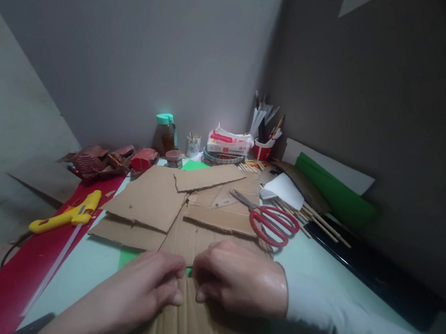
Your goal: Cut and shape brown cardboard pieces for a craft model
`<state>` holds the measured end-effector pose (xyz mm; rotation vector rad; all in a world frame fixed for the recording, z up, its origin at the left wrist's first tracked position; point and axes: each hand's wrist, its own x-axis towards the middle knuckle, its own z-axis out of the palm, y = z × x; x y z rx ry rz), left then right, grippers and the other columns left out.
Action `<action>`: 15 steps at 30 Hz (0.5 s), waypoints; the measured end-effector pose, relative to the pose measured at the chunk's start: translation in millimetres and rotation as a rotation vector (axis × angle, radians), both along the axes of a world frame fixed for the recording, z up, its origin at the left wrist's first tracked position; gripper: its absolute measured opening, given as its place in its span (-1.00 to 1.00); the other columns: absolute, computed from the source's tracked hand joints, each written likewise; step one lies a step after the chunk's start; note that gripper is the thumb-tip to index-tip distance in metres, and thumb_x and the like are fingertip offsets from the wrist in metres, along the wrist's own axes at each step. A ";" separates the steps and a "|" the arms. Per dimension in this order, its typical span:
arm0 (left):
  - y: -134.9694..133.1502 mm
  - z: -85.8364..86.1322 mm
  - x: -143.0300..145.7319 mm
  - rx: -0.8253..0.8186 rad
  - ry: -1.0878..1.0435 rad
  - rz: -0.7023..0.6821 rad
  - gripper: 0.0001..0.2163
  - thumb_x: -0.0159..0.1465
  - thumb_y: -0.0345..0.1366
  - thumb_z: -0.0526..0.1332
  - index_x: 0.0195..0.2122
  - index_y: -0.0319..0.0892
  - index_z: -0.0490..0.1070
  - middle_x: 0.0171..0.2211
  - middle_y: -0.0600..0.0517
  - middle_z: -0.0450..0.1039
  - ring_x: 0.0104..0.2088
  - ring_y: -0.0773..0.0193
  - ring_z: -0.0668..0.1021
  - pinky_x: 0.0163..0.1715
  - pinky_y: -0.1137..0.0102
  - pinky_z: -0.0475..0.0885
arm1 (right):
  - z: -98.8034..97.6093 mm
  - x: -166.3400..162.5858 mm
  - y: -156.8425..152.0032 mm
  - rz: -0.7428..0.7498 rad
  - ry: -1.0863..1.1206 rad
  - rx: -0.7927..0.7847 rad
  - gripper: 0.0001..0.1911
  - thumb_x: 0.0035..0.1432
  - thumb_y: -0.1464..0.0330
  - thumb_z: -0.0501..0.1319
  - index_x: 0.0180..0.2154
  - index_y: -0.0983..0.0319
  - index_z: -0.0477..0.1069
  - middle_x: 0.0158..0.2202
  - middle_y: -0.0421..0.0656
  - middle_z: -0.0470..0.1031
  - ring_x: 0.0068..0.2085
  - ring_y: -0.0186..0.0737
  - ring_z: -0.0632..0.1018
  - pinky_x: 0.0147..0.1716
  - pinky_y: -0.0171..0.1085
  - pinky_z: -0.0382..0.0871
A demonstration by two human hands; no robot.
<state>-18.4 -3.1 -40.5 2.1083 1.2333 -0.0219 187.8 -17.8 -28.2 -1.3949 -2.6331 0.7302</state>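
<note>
My left hand (141,292) and my right hand (238,278) lie side by side on a corrugated cardboard sheet (184,333) at the near edge of the table. Their fingertips meet over the sheet and pinch something small between them that I cannot make out. More flat cardboard pieces (148,199) are stacked just beyond the hands. Red-handled scissors (269,218) rest on the cardboard to the right of the hands.
A yellow glue gun (66,214) lies on a red sheet (11,285) at left. Wooden sticks (317,220) and green paper (334,190) lie at right. A jar (166,132), a tissue pack (228,141) and a pen cup (264,147) stand by the back wall.
</note>
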 end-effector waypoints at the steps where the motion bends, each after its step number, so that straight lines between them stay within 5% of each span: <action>1: -0.4 -1.1 0.1 0.016 0.005 -0.006 -0.78 0.25 -0.24 0.09 -0.16 -0.14 0.47 -0.12 -0.09 0.53 -0.09 -0.05 0.50 -0.09 0.14 0.31 | 0.9 -1.4 -0.8 -0.007 -0.017 0.006 -0.85 0.10 0.30 0.30 -0.30 0.22 0.58 -0.34 -0.07 0.59 -0.32 -0.17 0.53 -0.50 -0.33 0.09; 8: -9.2 -8.8 0.0 0.139 -0.018 -0.034 -0.78 0.30 -0.29 0.08 -0.11 -0.14 0.45 -0.13 -0.10 0.54 -0.09 0.00 0.51 -0.09 0.15 0.33 | -4.3 -8.3 -6.2 0.012 -0.088 0.102 -0.82 0.07 0.37 0.21 -0.29 0.27 0.54 -0.28 0.01 0.61 -0.26 -0.05 0.58 -0.48 -0.25 0.10; 15: -13.5 -14.1 0.5 0.233 -0.002 -0.097 -0.84 0.28 -0.34 0.06 -0.23 -0.13 0.43 0.01 -0.20 0.50 0.06 -0.17 0.46 -0.08 0.06 0.36 | -12.4 -12.0 -9.7 0.082 -0.119 0.224 -0.82 -0.03 0.35 0.22 -0.34 0.31 0.47 -0.39 0.01 0.58 -0.37 -0.07 0.55 -0.51 -0.21 0.13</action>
